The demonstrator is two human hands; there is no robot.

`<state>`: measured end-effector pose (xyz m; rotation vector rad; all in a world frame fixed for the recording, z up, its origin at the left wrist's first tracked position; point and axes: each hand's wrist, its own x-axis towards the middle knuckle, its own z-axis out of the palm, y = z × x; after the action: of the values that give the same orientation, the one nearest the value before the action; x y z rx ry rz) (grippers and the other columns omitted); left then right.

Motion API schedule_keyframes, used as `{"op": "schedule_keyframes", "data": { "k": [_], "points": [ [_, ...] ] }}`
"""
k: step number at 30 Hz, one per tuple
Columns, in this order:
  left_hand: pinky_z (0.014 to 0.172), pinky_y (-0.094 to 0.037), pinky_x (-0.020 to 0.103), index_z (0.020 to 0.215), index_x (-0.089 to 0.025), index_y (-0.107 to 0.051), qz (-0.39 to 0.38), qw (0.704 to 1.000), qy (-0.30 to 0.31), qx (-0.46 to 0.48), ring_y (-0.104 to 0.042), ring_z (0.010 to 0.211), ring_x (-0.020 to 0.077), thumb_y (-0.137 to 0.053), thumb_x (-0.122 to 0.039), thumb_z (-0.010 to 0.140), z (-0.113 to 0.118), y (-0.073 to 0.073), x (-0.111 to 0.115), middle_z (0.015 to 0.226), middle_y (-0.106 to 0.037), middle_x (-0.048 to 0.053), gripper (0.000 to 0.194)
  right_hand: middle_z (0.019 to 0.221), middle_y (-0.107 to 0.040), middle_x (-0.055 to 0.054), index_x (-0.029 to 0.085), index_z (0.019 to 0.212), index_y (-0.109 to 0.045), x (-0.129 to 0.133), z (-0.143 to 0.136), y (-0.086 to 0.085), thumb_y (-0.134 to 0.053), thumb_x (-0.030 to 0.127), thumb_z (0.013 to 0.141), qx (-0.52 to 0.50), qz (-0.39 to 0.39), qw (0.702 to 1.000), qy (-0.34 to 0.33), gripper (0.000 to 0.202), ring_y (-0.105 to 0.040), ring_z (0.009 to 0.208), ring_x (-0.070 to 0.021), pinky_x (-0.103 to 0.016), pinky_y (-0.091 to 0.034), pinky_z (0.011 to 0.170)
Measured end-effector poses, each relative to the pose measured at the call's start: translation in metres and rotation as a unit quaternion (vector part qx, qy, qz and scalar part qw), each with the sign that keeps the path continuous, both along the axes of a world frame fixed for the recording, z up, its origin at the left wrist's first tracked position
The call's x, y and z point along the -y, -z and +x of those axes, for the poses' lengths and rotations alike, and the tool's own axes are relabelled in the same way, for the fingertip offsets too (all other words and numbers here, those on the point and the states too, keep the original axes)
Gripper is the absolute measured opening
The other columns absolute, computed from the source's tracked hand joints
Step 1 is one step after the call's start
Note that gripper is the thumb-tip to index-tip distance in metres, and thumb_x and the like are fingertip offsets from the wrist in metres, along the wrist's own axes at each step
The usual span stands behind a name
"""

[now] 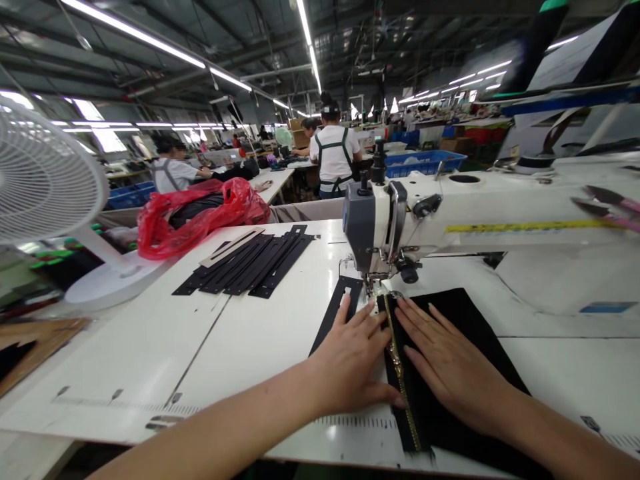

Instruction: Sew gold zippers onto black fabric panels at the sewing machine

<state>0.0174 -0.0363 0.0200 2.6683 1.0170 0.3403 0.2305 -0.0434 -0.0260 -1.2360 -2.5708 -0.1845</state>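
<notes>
A zipper (397, 363) with gold teeth runs lengthwise along the left edge of a black fabric piece (463, 320), its upper end close to the sewing machine's presser foot (371, 285). My left hand (353, 357) lies with fingers spread over a black slotted strip (327, 330) and the zipper's left side. Flat on the fabric, just right of the teeth, rests my right hand (447, 357), its fingers stretched toward the needle. The sewing machine (395, 220) is white with a grey head cover. Part of the strip is hidden under my left hand.
Left of the needle lies a fanned pile of black slotted strips (250, 263) with a beige piece on top. Behind it is a red plastic bag (200, 213). A white fan (107, 267) stands at the left. Pink-handled snips (607, 200) lie on the machine arm. Co-workers sit farther back.
</notes>
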Motion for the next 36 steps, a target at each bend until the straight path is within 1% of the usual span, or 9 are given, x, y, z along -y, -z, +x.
{"op": "schedule_keyframes", "data": {
  "k": [4, 7, 9, 13, 16, 20, 23, 29, 36],
  "points": [
    [0.109, -0.018, 0.044, 0.095, -0.02, -0.061, -0.013, 0.997, -0.029, 0.075, -0.051, 0.11, 0.0227, -0.074, -0.031, 0.072, 0.006, -0.006, 0.026, 0.111, -0.059, 0.005, 0.029, 0.145, -0.024, -0.011, 0.01, 0.14, -0.029, -0.001, 0.0, -0.003, -0.03, 0.03, 0.094, -0.001, -0.015, 1.0, 0.003, 0.05, -0.021, 0.134, -0.0223, -0.049, -0.026, 0.107],
    [0.095, -0.036, 0.031, 0.082, -0.022, -0.064, -0.046, 0.992, 0.073, 0.089, -0.058, 0.092, 0.017, -0.07, -0.026, 0.076, 0.002, -0.014, 0.042, 0.094, -0.065, 0.001, 0.01, 0.145, -0.026, -0.011, 0.011, 0.14, -0.029, 0.001, -0.001, -0.004, -0.032, 0.035, 0.094, 0.001, -0.014, 1.0, 0.01, 0.052, -0.022, 0.134, -0.0229, -0.049, -0.027, 0.107],
    [0.09, -0.039, 0.029, 0.089, -0.023, -0.065, -0.049, 0.989, 0.105, 0.093, -0.059, 0.092, 0.0168, -0.066, -0.036, 0.08, -0.01, -0.017, 0.043, 0.097, -0.066, 0.001, 0.016, 0.145, -0.026, -0.011, 0.013, 0.14, -0.029, 0.001, -0.001, -0.003, -0.036, 0.039, 0.093, 0.0, -0.008, 1.0, 0.009, 0.055, -0.022, 0.134, -0.024, -0.05, -0.027, 0.106],
    [0.103, -0.028, 0.047, 0.132, -0.015, -0.041, 0.041, 0.998, -0.055, 0.016, -0.038, 0.124, 0.0303, -0.056, -0.053, 0.082, -0.046, -0.008, 0.03, 0.138, -0.039, 0.015, 0.065, 0.145, -0.026, -0.01, 0.016, 0.14, -0.029, 0.0, 0.002, -0.004, -0.038, 0.042, 0.091, 0.001, 0.001, 1.0, 0.004, 0.056, -0.023, 0.133, -0.0253, -0.052, -0.028, 0.105],
    [0.106, -0.02, 0.054, 0.14, -0.011, -0.027, 0.034, 0.992, -0.097, -0.076, -0.022, 0.133, 0.0356, -0.043, -0.058, 0.086, -0.058, 0.001, 0.035, 0.146, -0.023, 0.019, 0.074, 0.144, -0.027, -0.008, 0.017, 0.141, -0.029, -0.004, 0.003, -0.007, -0.037, 0.044, 0.091, 0.006, -0.01, 1.0, 0.002, 0.057, -0.026, 0.132, -0.0251, -0.051, -0.03, 0.105],
    [0.104, -0.026, 0.055, 0.136, -0.01, -0.035, 0.018, 0.984, -0.155, -0.081, -0.034, 0.126, 0.038, -0.046, -0.074, 0.073, -0.053, -0.008, 0.054, 0.139, -0.035, 0.022, 0.09, 0.144, -0.029, -0.006, 0.02, 0.141, -0.028, -0.01, 0.002, -0.009, -0.036, 0.04, 0.092, -0.01, -0.006, 1.0, -0.006, 0.054, -0.029, 0.131, -0.0233, -0.047, -0.035, 0.102],
    [0.104, -0.023, 0.057, 0.14, -0.009, -0.026, 0.027, 0.99, -0.084, -0.109, -0.027, 0.13, 0.0387, -0.058, -0.072, 0.065, -0.057, -0.019, 0.059, 0.143, -0.027, 0.023, 0.103, 0.143, -0.032, -0.005, 0.022, 0.141, -0.029, -0.014, 0.001, -0.004, -0.038, 0.038, 0.091, -0.008, 0.022, 0.999, -0.027, 0.053, -0.031, 0.13, -0.0243, -0.05, -0.037, 0.1],
    [0.107, -0.021, 0.056, 0.139, -0.006, -0.024, 0.084, 0.974, 0.028, -0.211, -0.018, 0.135, 0.0312, -0.05, -0.021, 0.084, -0.075, -0.002, 0.064, 0.145, -0.022, 0.02, 0.062, 0.142, -0.034, -0.009, 0.016, 0.14, -0.031, -0.015, 0.002, 0.003, -0.037, 0.032, 0.092, -0.047, 0.038, 0.998, -0.02, 0.051, -0.035, 0.128, -0.0226, -0.045, -0.036, 0.101],
    [0.103, -0.034, 0.05, 0.127, -0.01, -0.045, 0.08, 0.995, -0.014, -0.049, -0.05, 0.113, 0.0268, -0.051, -0.016, 0.08, -0.058, -0.004, 0.048, 0.118, -0.052, 0.017, 0.048, 0.138, -0.04, -0.011, 0.01, 0.133, -0.041, -0.011, -0.003, -0.004, -0.037, 0.028, 0.092, -0.007, 0.049, 0.999, -0.019, 0.046, -0.038, 0.126, -0.0231, -0.047, -0.037, 0.1]
  ]
}}
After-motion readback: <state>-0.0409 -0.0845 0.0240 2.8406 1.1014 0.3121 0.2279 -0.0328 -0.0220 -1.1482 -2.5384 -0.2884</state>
